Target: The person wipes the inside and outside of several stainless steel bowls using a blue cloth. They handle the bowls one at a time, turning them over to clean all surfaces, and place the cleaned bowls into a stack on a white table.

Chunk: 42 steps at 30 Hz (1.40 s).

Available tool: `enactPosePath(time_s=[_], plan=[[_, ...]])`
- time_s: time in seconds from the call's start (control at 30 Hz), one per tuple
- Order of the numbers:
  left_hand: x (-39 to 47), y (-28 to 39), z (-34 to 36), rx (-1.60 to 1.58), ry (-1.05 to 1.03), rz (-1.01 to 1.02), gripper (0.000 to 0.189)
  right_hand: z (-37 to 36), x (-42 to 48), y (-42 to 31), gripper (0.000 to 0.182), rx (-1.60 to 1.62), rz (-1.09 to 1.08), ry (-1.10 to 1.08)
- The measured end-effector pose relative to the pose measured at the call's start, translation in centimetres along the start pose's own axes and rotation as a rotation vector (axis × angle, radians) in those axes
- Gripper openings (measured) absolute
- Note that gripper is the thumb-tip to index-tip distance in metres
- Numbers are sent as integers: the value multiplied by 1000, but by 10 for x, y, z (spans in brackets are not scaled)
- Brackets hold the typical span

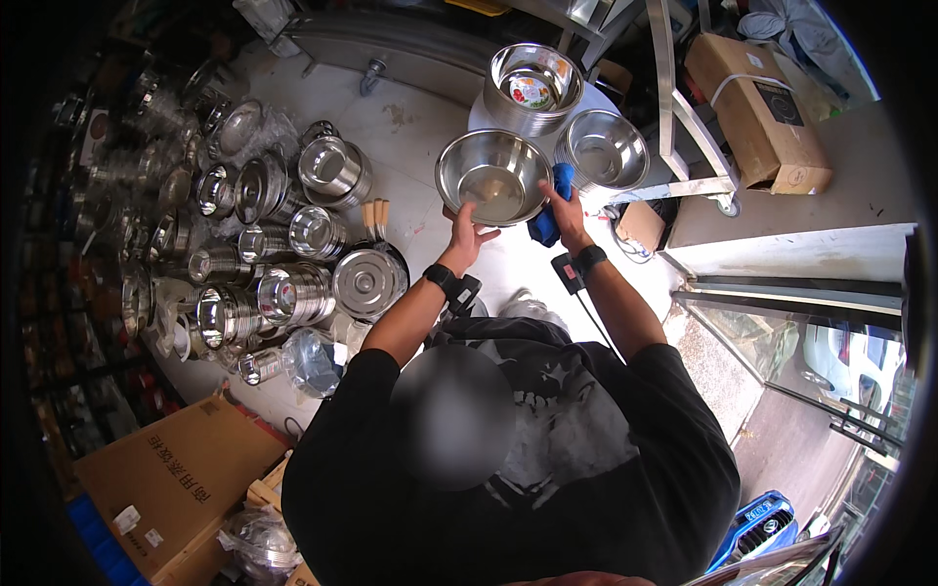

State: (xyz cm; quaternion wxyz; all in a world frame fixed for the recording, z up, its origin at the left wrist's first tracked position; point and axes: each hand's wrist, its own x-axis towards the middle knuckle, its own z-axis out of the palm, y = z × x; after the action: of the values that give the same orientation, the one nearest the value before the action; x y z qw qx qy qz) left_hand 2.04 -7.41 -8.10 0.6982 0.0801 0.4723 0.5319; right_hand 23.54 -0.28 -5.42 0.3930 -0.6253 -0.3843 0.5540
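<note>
A shiny stainless steel basin (492, 183) is held up in front of me between both hands. My left hand (464, 236) grips its near left rim, thumb over the edge. On the right rim, my right hand (563, 209) holds the basin together with a bunched blue cloth (546, 223). Just beyond stands a tall stack of nested steel basins (533, 91), its top one bearing a colourful sticker inside. To its right is a second stack of steel basins (602, 150). A white round surface (480, 117) shows beneath the stacks.
Stacks of steel pots and bowls (293, 293) crowd the floor at left, some in plastic. A wheeled metal frame (674, 146) and a strapped cardboard box (762, 117) stand at right. A large carton (176, 483) lies behind left. The glass door (791, 359) is at right.
</note>
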Motion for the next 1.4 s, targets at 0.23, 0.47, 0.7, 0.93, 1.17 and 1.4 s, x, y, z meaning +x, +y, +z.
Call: enactPosePath(time_s=[0.23, 0.47, 0.7, 0.93, 1.17, 1.4], plan=[[-21, 3, -10, 576, -37, 268, 83, -17, 6, -3, 52, 127, 86, 3], [-58, 102, -18, 1733, -259, 1010, 83, -42, 11, -23, 36, -54, 84, -89], [-32, 119, -23, 1896, -762, 913, 29, -42, 15, -14, 50, 223, 205, -281], [-25, 91, -12, 1327, -133, 690, 46, -46, 6, -31, 54, 30, -171, -95], [1, 63, 18, 1004, 297, 440, 64, 2, -60, -75, 44, -721, -869, -39], [-8, 45, 56, 1242, 403, 560, 62, 37, -72, -60, 43, -860, -1010, 19]])
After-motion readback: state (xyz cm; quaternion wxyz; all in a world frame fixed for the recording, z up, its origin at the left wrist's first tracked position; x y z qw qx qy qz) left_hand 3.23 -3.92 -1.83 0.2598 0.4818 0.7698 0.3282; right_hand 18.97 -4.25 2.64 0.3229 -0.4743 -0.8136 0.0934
